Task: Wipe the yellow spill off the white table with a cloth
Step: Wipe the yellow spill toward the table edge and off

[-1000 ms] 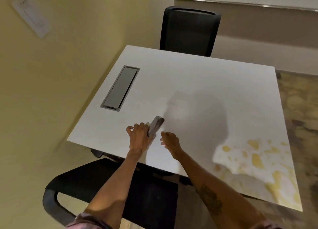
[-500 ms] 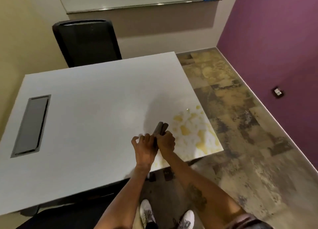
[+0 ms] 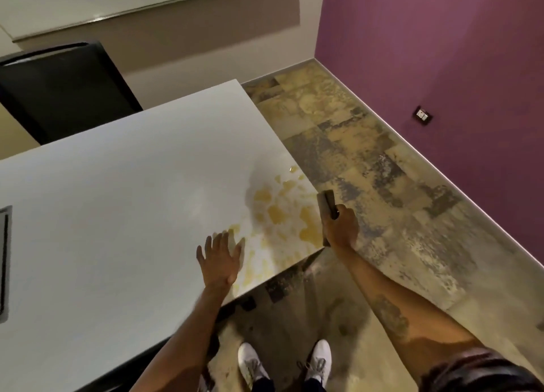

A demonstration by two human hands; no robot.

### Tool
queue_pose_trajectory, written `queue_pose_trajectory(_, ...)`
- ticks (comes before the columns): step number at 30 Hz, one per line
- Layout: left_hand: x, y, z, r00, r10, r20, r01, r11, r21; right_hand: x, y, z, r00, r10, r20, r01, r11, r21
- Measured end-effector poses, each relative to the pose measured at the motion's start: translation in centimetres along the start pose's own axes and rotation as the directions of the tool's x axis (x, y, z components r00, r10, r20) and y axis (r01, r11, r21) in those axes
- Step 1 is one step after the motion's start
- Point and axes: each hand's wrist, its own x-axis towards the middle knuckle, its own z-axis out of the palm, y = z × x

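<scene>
Yellow spill [image 3: 276, 213] lies in blotches on the near right corner of the white table [image 3: 117, 203]. My right hand [image 3: 340, 226] is fisted around a folded grey cloth [image 3: 326, 204], which sticks up from the fist just past the table's right edge, beside the spill. My left hand [image 3: 219, 259] is flat with fingers spread over the tabletop at the spill's left rim, holding nothing.
A black chair [image 3: 61, 91] stands behind the table at the far left. A grey cable hatch [image 3: 4, 259] is set into the table at the left edge. Mottled tile floor [image 3: 382, 185] and a purple wall [image 3: 441, 67] lie to the right. My white shoes [image 3: 250, 362] stand by the table corner.
I have moved right along the table to its spill corner. The cloth passed fully into my right hand; my left hand let go and opened flat over the table.
</scene>
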Motion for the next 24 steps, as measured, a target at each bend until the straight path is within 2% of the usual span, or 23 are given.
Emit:
queue_pose_trajectory(4, 1.1, -3.4, 0.9, 0.994, -0.088, 0.071, 0.084, 0.995, 0.055, 1.4, 2.7, -0.6, 0.997, 0.070, -0.031, -0.070, 0.998, -0.005)
queue_pose_trajectory(9, 3.0, -6.4, 1.7, 0.988, -0.123, 0.096, 0.114, 0.988, 0.101, 1.9, 2.7, 1.1, 0.997, 0.040, -0.062, -0.046, 0.994, -0.096)
queue_pose_trajectory(15, 4.7, -9.0, 3.2, 0.984, -0.130, 0.121, 0.114, 0.985, 0.127, 2.4, 2.4, 4.5, 0.994, -0.057, 0.088, 0.074, 0.975, -0.210)
queue_pose_trajectory(21, 6.2, -9.6, 4.0, 0.980, -0.118, 0.160, 0.100, 0.988, 0.117, 2.8, 3.5, 5.8, 0.981, -0.178, 0.073, 0.192, 0.898, -0.396)
queue_pose_trajectory(24, 6.8, -9.5, 4.6, 0.977, -0.145, 0.158, 0.134, 0.988, 0.077, 3.3, 4.1, 6.3, 0.964, -0.260, 0.061, 0.261, 0.866, -0.426)
